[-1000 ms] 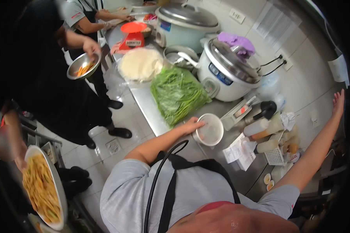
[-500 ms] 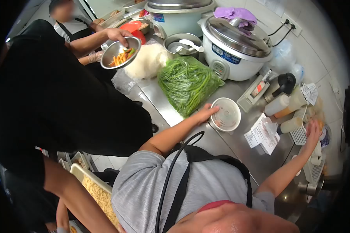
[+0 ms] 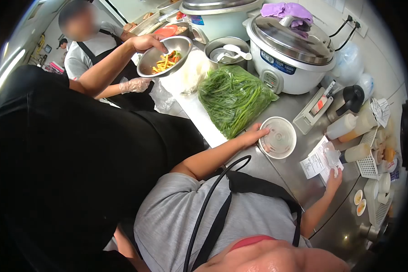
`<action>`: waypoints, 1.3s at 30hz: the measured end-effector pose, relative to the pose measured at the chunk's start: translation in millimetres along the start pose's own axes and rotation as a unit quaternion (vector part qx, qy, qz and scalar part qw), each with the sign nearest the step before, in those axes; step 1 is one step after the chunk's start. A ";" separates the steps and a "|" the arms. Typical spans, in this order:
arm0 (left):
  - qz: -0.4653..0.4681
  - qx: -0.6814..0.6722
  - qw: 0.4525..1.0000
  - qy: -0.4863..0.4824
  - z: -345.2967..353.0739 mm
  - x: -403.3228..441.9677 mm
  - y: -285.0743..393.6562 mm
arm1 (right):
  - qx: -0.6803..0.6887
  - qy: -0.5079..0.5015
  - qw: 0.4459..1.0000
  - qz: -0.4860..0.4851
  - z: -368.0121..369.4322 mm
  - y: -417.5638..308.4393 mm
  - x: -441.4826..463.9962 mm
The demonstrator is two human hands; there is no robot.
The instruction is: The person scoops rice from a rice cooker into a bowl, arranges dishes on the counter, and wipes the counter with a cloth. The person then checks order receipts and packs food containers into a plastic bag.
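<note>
In the head view my left hand [image 3: 255, 136] grips the left rim of a round white takeaway bowl [image 3: 279, 140] with a clear lid; its thumb lies on the lid. My right hand [image 3: 333, 180] is closed at the lower right edge of a printed receipt [image 3: 313, 164], which lies on the steel counter with other white paper. A small clear plastic bag [image 3: 332, 156] rests on top of the papers. Just beyond the bowl is a bag of green vegetables [image 3: 235, 97].
A co-worker's hand [image 3: 149, 43] holds a metal bowl [image 3: 145, 68] of cut vegetables at left. Rice cookers [image 3: 281, 77] line the back. Squeeze bottles [image 3: 341, 127], a white basket [image 3: 367, 167] and two small sauce cups [image 3: 361, 207] are at right. A dark-clothed person stands close at left.
My right hand has come from the basket of bottles back to the papers. My left hand stays on the bowl. The view has shifted, and the co-worker's metal bowl has moved right.
</note>
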State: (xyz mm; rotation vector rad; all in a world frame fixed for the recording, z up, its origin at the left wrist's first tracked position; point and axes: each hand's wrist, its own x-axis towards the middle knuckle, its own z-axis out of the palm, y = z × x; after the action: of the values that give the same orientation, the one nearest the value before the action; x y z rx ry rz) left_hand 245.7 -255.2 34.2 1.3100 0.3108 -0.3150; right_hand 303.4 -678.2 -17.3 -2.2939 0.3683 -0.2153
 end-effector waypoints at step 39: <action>0.071 0.030 0.997 -0.023 -17.6 22.3 -33.3 | -0.120 0.099 0.985 -0.071 4.8 -49.0 -38.2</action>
State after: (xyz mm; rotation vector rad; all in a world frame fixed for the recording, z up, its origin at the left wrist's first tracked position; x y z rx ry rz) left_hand 252.1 -246.9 -8.3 1.3744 0.1705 -0.2354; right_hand 278.2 -630.6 14.0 -2.5472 0.3465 -0.4965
